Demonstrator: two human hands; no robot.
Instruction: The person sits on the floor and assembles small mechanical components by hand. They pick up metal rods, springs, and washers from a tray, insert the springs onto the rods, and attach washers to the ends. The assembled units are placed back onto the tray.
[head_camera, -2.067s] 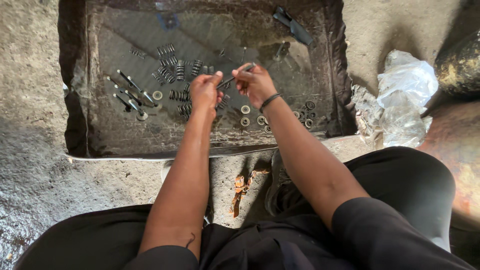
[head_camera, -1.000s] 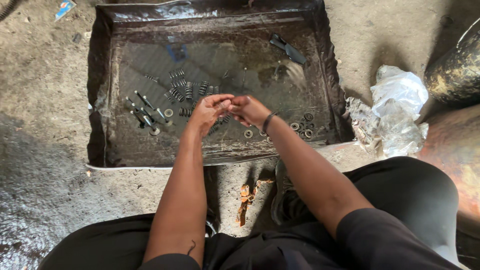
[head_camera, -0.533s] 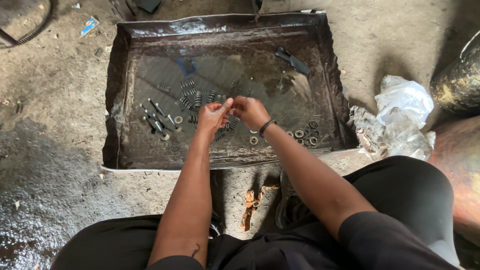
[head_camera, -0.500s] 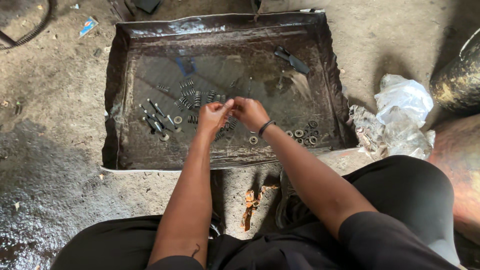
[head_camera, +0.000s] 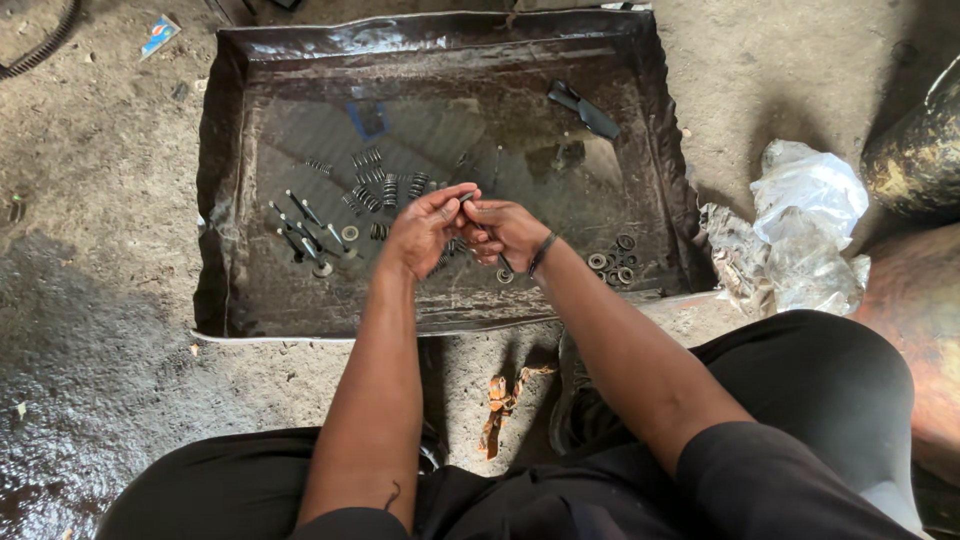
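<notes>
My left hand (head_camera: 425, 227) and my right hand (head_camera: 508, 229) meet over the middle of a dark metal tray (head_camera: 222, 200) that holds oily liquid. Between their fingertips they pinch a small dark metal part (head_camera: 465, 199); I cannot tell its exact kind. A wristband circles my right wrist. Several coil springs (head_camera: 372, 180) lie in the tray just left of my hands. Several valves (head_camera: 300, 228) with thin stems lie further left. A few ring-shaped washers (head_camera: 612, 266) sit at the tray's right, near my right forearm.
A dark flat tool (head_camera: 585, 108) lies at the tray's far right corner. Crumpled white plastic (head_camera: 805, 225) sits on the dirt floor to the right, beside a dark round vessel (head_camera: 915, 150). A rusty scrap (head_camera: 500, 400) lies between my knees.
My hands have come together and now hold the small part between them. The view has shifted, so the tray sits lower and more to the right in the picture.
</notes>
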